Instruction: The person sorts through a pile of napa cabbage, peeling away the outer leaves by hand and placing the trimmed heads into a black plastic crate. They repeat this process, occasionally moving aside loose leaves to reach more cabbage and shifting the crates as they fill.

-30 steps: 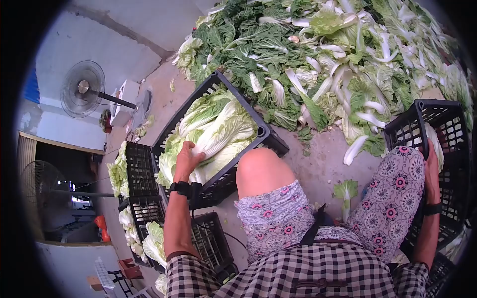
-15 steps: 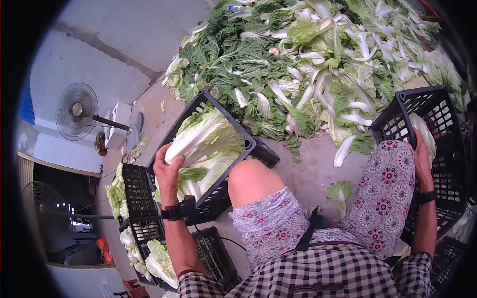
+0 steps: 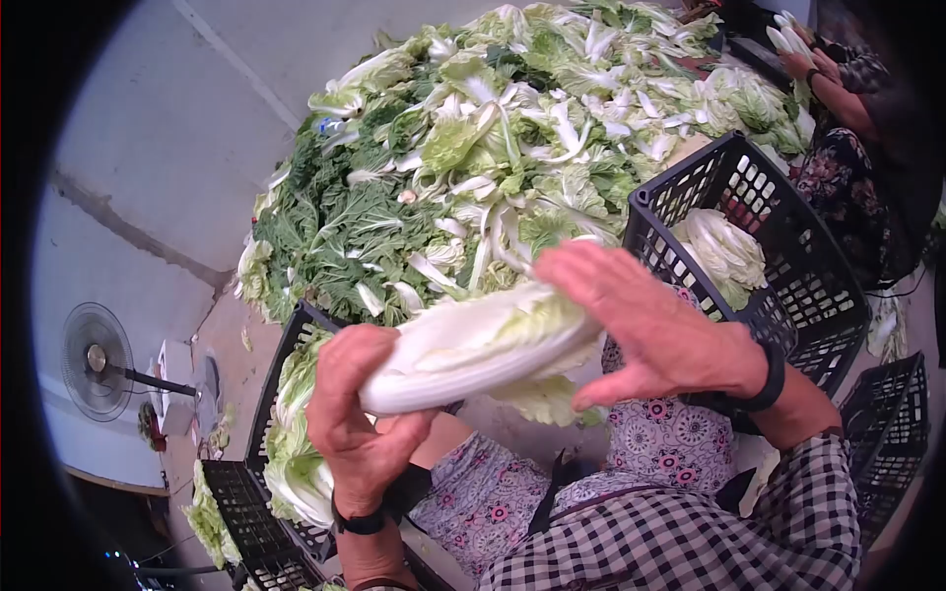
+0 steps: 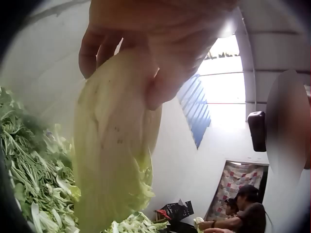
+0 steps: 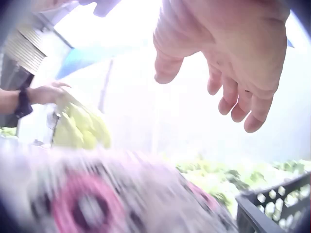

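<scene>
Cabbage [image 3: 483, 345] lies lengthwise between both hands, raised above the person's lap. Left hand [image 3: 363, 424] forms the grip: fingers and thumb curl round the white stem end, the leafy end pointing toward the right. Right hand [image 3: 650, 330] hovers over the leafy end with fingers straight and spread, holding nothing; whether it touches the leaves cannot be told. Black crate [image 3: 788, 286] stands just behind the right hand, leaf pile [image 3: 473, 167] beyond.

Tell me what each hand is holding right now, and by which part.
The left hand grips a napa cabbage by its white stem end. The right hand is open beside the leafy end, gripping nothing.
</scene>
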